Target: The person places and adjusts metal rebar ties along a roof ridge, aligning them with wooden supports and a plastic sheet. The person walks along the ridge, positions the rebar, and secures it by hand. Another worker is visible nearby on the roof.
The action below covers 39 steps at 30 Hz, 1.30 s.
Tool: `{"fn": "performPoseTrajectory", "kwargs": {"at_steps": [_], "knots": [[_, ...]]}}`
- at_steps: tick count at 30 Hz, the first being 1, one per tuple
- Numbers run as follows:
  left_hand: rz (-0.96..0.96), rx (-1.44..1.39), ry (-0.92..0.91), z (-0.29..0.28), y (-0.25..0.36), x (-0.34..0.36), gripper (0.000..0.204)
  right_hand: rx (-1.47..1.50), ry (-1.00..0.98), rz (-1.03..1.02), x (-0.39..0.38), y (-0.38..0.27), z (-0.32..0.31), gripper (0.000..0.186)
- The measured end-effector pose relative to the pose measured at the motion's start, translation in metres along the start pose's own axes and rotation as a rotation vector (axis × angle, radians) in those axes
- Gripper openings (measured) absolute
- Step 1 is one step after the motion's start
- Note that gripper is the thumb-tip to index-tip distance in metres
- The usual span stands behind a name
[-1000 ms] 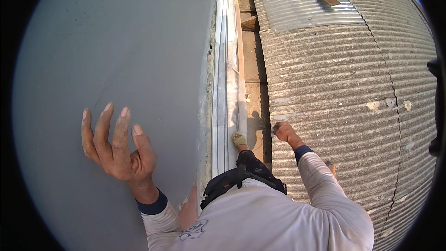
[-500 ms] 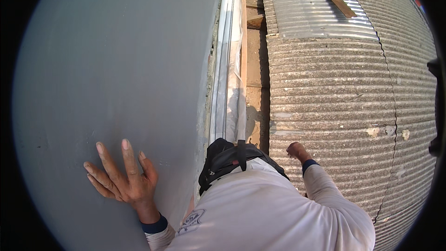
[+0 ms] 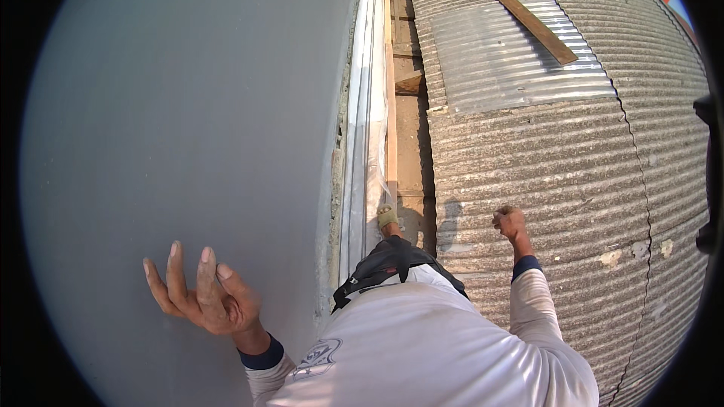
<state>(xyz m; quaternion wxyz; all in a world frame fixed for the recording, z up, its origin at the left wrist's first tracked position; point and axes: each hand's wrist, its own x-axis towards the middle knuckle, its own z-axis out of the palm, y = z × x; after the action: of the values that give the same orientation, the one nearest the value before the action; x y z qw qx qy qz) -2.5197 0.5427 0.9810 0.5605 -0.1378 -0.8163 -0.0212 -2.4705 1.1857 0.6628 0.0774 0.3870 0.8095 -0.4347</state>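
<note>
My left hand (image 3: 204, 298) is by the smooth grey wall (image 3: 188, 128). Its fingers are apart and bent, and nothing is in them; I cannot tell whether the fingertips touch the wall. On the other side my right hand (image 3: 511, 222) hangs over the corrugated roof sheets (image 3: 528, 158). Its fingers are curled closed, with no object showing. One foot in a greenish sandal (image 3: 388, 216) stands on the narrow strip beside the wall. A black bag (image 3: 396, 260) is strapped at my waist.
Along the wall's foot runs a pale metal gutter strip (image 3: 360, 136) with a wooden batten (image 3: 391, 120) beside it. A gap (image 3: 411, 124) with cross timbers lies between batten and roof. A loose plank (image 3: 520, 11) rests across a shiny translucent sheet (image 3: 513, 53).
I have moved forward along the strip, and a foot has come into view. My left hand's fingers, flatter before, have bent. My right hand has swung forward, still closed.
</note>
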Motion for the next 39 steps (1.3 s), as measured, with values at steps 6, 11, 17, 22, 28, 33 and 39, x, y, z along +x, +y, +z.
{"fn": "performPoseTrajectory", "kwargs": {"at_steps": [6,11,17,22,28,33,39], "knots": [[0.028,0.073,-0.046,0.203,-0.005,0.081,0.036,-0.491,-0.118,-0.656,0.106,-0.275,0.106,0.029],[0.060,0.327,-0.129,0.239,-0.016,0.090,0.043,-0.488,-0.295,-0.435,0.167,-0.248,0.127,0.032],[0.067,0.479,-0.200,0.238,-0.019,0.082,0.040,-0.832,-0.704,0.208,0.200,0.023,0.083,0.034],[-0.007,0.577,-0.186,0.244,-0.009,0.096,0.038,-1.222,-0.748,-0.055,0.193,0.110,0.057,0.030],[0.012,0.127,-0.050,0.340,0.006,0.198,0.033,-1.017,-0.930,0.042,0.312,-0.077,0.086,0.033],[0.151,-0.050,0.126,0.498,-0.020,0.384,0.044,-0.775,-0.254,-0.689,0.362,-0.364,0.126,0.030],[0.228,0.052,0.093,0.538,-0.005,0.422,0.046,-0.058,-0.152,-0.875,0.347,-0.682,0.138,0.037]]}}
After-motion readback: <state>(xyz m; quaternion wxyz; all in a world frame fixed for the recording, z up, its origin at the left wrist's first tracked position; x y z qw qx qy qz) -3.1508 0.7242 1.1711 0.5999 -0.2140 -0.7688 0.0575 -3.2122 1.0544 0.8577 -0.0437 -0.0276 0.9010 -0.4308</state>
